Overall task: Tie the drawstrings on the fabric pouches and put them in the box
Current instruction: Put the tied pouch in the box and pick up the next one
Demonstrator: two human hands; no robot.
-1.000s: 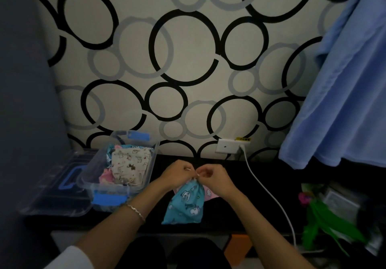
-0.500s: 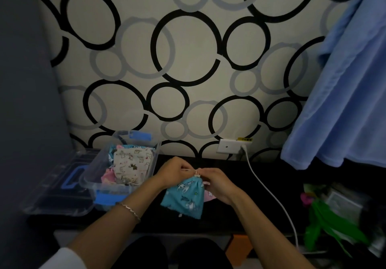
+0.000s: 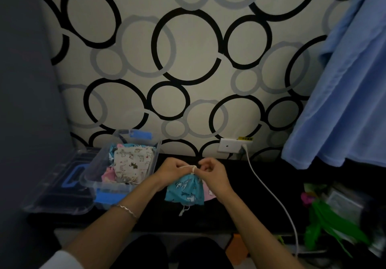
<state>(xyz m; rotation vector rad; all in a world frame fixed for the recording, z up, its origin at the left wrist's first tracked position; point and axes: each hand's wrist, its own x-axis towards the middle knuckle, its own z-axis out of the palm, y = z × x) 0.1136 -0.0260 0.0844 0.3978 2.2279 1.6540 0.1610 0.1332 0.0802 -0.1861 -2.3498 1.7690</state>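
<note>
With pouches already in the box [image 3: 123,185], both hands [image 3: 194,171] pinch the cord [image 3: 189,167], knotting the blue pouch [image 3: 184,191]; boxing remains.

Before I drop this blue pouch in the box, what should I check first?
1. Grip: left hand and right hand both pinch the white drawstring: ok.
2. Blue pouch neck gathered closed: ok.
3. Knot finished: cannot tell, fingers hide it.
4. Clear plastic box open, its lid lying beside it: ok.
5. Room in the box: cannot tell; a cream pouch lies on top of others.
</note>
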